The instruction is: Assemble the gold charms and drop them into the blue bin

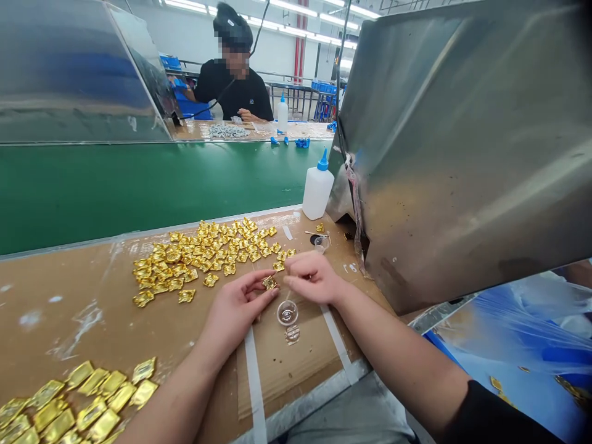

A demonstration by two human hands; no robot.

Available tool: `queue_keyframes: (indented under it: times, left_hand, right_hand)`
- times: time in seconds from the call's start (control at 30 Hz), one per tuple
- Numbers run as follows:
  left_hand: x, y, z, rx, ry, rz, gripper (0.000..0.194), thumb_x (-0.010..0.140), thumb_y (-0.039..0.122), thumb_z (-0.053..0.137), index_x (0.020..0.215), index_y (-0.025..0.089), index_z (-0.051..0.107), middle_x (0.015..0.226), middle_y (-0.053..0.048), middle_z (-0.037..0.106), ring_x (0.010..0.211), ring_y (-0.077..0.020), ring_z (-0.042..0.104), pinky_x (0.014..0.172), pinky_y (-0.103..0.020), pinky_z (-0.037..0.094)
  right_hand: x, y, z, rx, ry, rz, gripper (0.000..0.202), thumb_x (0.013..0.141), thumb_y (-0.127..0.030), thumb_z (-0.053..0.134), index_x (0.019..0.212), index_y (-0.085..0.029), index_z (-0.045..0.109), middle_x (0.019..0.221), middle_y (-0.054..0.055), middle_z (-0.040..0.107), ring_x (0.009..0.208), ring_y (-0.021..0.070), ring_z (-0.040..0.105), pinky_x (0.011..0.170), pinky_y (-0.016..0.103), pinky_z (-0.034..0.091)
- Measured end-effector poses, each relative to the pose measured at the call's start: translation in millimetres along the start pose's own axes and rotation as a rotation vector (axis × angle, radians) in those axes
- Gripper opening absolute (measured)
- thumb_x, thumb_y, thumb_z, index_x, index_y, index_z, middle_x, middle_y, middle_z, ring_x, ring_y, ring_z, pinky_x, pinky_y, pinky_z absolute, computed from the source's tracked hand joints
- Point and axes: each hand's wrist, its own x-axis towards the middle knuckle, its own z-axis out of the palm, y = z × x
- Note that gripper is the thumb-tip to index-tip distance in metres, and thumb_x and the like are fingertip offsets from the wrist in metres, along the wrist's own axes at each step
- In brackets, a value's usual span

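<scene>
Between the thumb and fingers of my left hand (238,308) is a small shiny gold piece (269,282). My right hand (313,277) is closed in a pinch just right of that piece; what its fingertips hold is too small to make out. Below the two hands stands a small clear plastic cup (287,312) on the cardboard. Behind my left hand lies a spread pile of similar gold pieces (203,253), hollow sides showing on many. Flat gold rectangular pieces (104,394) are gathered at the lower left.
A white squeeze bottle (317,188) with a blue nozzle stands at the back right, beside a large metal hood (467,148). Near it are another clear cup (320,244) and a cotton swab. A green conveyor belt (161,185) separates my bench from a seated person (238,92).
</scene>
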Motion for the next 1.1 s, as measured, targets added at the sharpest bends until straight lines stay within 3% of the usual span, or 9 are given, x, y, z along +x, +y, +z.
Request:
queue_keyframes:
  times: [0.13,0.27,0.4,0.47,0.53,0.63,0.7,1.1]
  left_hand:
    - [2.9,-2.8,-1.1,-0.066,-0.018,-0.03,0.066,0.078,0.057,0.081,0.127,0.014,0.072,0.081,-0.004,0.069,0.051,-0.0129,0.054,0.048,-0.025,0.043]
    - [4.4,-4.3,-1.8,-0.067,0.0,-0.039,0.069,0.074,0.059,0.082,0.126,0.014,0.072,0.078,-0.004,0.07,0.051,-0.013,0.053,0.048,-0.024,0.043]
    - [5.2,-6.3,-2.2,-0.057,0.003,-0.062,0.075,0.07,0.062,0.084,0.126,0.015,0.072,0.078,-0.004,0.071,0.052,-0.0136,0.053,0.048,-0.024,0.043]
    - [5.6,-8.8,-2.2,-0.06,-0.012,-0.067,0.077,0.069,0.065,0.085,0.127,0.015,0.072,0.081,-0.005,0.072,0.054,-0.0147,0.054,0.048,-0.025,0.044]
    - [6.2,-11.4,-2.5,-0.038,-0.016,-0.054,0.077,0.069,0.067,0.085,0.126,0.016,0.073,0.078,-0.004,0.071,0.053,-0.0151,0.054,0.048,-0.025,0.043]
    - [7.0,-13.2,-3.1,0.008,-0.007,-0.035,0.075,0.07,0.069,0.084,0.124,0.018,0.075,0.073,-0.001,0.066,0.051,-0.0157,0.053,0.049,-0.027,0.043]
    - [7.0,-13.1,-2.8,0.02,-0.006,-0.034,0.076,0.07,0.07,0.083,0.125,0.017,0.075,0.074,-0.001,0.065,0.052,-0.0161,0.054,0.05,-0.027,0.043]
    - [6.0,-15.2,-2.1,0.088,-0.024,0.028,0.064,0.082,0.061,0.078,0.128,0.016,0.073,0.076,0.0,0.063,0.055,-0.0153,0.053,0.053,-0.027,0.041]
  right_hand:
    - [-4.2,3.8,0.0,-0.117,-0.232,-0.061,0.041,0.085,-0.019,0.052,0.058,-0.024,0.022,0.059,-0.005,0.03,0.054,0.0118,0.034,0.056,0.031,0.026]
    - [-6.2,4.1,-0.3,-0.249,-0.307,-0.051,0.036,0.083,-0.018,0.052,0.058,-0.023,0.026,0.061,-0.005,0.035,0.057,0.0115,0.035,0.057,0.032,0.025]
    - [-4.9,3.3,-0.3,-0.141,-0.321,-0.057,0.034,0.082,-0.016,0.053,0.059,-0.023,0.029,0.062,-0.005,0.036,0.058,0.0106,0.038,0.058,0.03,0.028]
    - [-4.0,5.5,1.5,-0.044,-0.251,-0.034,0.037,0.084,-0.017,0.054,0.058,-0.023,0.028,0.061,-0.006,0.033,0.057,0.0103,0.038,0.058,0.028,0.03]
    - [-2.5,9.1,4.2,0.013,-0.093,0.018,0.043,0.089,-0.021,0.055,0.057,-0.024,0.026,0.059,-0.006,0.029,0.055,0.0104,0.034,0.057,0.028,0.03]
    - [0.6,13.5,7.9,-0.008,0.166,0.096,0.048,0.093,-0.027,0.056,0.056,-0.024,0.025,0.058,-0.006,0.029,0.055,0.0111,0.034,0.057,0.028,0.028]
    - [2.3,14.4,9.3,-0.029,0.244,0.105,0.048,0.094,-0.029,0.058,0.057,-0.023,0.028,0.058,-0.006,0.032,0.057,0.0114,0.036,0.058,0.028,0.028]
    - [3.4,14.2,11.2,-0.063,0.188,0.135,0.047,0.097,-0.029,0.057,0.059,-0.022,0.031,0.06,-0.006,0.032,0.06,0.0116,0.035,0.06,0.028,0.026]
